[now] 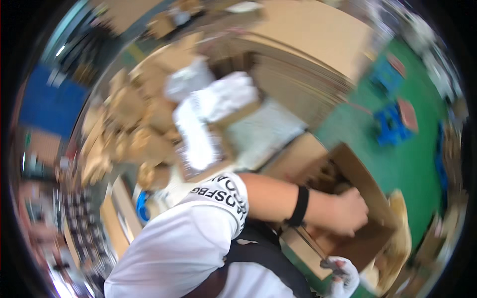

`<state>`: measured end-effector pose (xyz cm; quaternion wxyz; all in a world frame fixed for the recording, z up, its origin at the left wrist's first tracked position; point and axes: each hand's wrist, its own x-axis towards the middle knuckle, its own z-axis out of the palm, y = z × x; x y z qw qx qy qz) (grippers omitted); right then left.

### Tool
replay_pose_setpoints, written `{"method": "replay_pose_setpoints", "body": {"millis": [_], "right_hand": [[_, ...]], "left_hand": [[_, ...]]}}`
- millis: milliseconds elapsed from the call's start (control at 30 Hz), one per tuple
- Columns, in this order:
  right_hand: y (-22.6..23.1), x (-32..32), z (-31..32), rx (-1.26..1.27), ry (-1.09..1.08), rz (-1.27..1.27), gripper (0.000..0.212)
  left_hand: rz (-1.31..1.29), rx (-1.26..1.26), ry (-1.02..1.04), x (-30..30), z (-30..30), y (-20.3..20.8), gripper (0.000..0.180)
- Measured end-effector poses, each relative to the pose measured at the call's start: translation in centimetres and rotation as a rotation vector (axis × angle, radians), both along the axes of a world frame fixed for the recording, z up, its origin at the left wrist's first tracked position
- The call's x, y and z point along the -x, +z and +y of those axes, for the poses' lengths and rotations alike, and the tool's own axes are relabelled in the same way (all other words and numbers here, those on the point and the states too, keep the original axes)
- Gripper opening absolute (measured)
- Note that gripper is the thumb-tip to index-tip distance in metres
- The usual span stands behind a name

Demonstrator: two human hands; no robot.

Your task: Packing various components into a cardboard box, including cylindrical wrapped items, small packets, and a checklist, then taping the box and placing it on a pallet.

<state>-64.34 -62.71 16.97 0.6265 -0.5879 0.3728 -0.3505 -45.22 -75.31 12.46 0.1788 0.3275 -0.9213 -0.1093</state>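
My left arm reaches across to the right, a black band around the wrist. My left hand (348,211) is bare and closed over an open cardboard box (362,174); motion blurs it, and anything within its curled fingers is hidden. Brown contents (325,174) show dimly inside the box. Near the box's lower edge is my right hand (346,280), in a white glove, its fingers closed around the grey end of a thin dark rod-like thing (312,243). That thing slants up toward the left wrist; its exact kind is too blurred to tell.
Brown paper-wrapped bundles (131,107) crowd the left, beside white plastic bags (228,94). Flat cardboard sheets (308,74) are stacked beyond the box. Two blue stools (392,124) stand on the green floor (348,129) at right. A brown paper sack (400,238) lies beside the box.
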Motion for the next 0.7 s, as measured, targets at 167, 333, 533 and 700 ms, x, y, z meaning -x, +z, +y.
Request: {"method": "replay_pose_setpoints", "body": {"millis": [167,333,533,700], "right_hand": [[6.3,-17.3,-3.5,-0.064,0.594,-0.347,0.034],[4.5,-42.8,1.2,0.538,1.126,-0.027,0.018],[-2.4,-60.6,13.3,1.554,0.928,0.977,0.033],[-6.5,-63.8,15.7,1.332,0.758,1.037,0.021]], "left_hand": [[0.566,-0.127,0.551,-20.5,16.5,7.1,0.024],[0.563,-0.353,1.468,-33.6,37.5,5.0,0.020],[0.009,0.455,1.556,-47.4,36.0,11.7,0.023],[-0.559,-0.294,1.590,-54.1,27.2,12.2,0.049]]}}
